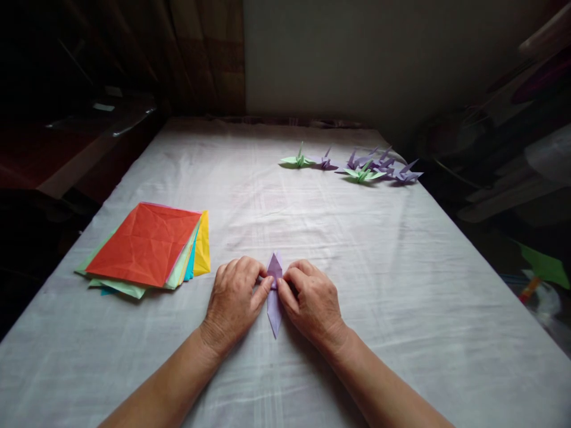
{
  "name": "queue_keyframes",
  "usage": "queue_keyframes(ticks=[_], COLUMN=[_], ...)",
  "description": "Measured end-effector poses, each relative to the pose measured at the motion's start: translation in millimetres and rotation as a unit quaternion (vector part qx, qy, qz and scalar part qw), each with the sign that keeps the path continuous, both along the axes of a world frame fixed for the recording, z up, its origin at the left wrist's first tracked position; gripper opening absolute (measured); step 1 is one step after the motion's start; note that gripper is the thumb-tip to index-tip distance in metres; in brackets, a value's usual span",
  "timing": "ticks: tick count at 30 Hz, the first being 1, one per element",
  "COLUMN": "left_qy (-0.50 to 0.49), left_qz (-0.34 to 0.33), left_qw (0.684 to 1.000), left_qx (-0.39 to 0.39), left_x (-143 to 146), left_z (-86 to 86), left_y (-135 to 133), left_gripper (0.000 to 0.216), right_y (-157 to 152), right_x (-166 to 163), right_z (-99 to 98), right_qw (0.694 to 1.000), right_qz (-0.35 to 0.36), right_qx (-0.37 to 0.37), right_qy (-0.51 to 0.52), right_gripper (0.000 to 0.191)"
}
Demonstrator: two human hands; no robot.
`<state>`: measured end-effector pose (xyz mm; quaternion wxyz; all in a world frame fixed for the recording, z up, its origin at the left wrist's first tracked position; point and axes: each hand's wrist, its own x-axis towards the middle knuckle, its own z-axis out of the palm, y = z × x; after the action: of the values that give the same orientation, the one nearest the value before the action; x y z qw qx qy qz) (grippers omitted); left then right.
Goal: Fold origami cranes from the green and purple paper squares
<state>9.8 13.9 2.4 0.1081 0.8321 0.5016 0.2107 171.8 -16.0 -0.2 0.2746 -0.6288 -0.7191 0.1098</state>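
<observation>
A narrow, pointed fold of purple paper (pixel 274 309) lies on the white cloth in front of me. My left hand (pixel 234 300) presses on its left side, fingers curled and fingertips pinched on the paper's edge. My right hand (pixel 310 303) does the same from the right, its fingers bent onto the paper. Both hands meet near the upper half of the piece; its lower tip sticks out between my wrists.
A stack of coloured paper sheets (pixel 147 246), orange on top, lies to the left. Several finished paper cranes (pixel 363 166), purple and green, stand at the far right of the white-covered table (pixel 401 285). Dark clutter lies beyond both table edges.
</observation>
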Motion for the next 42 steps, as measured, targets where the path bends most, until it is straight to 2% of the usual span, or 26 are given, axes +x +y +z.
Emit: queue_keyframes(ticks=[12, 21, 30, 42], left_qy=[-0.030, -0.024, -0.057, -0.063], left_qz=[-0.017, -0.019, -0.028, 0.006], left_qw=[0.999, 0.999, 0.996, 0.996], left_qx=[0.013, -0.025, -0.064, -0.062], left_x=[-2, -1, -8, -3], left_z=[-0.7, 2.6, 7.5, 6.5], left_y=[-2, -1, -2, -5], left_gripper=[0.012, 0.005, 0.010, 0.009], right_y=[0, 0, 0, 0], right_x=[-1, -1, 1, 2], right_z=[-0.6, 0.8, -0.6, -1.9], right_qw=[1.000, 1.000, 1.000, 1.000], right_qz=[-0.010, -0.011, 0.000, 0.001], right_qx=[-0.009, -0.005, -0.004, 0.002], right_qy=[0.018, 0.012, 0.011, 0.020], right_gripper=[0.007, 0.007, 0.009, 0.010])
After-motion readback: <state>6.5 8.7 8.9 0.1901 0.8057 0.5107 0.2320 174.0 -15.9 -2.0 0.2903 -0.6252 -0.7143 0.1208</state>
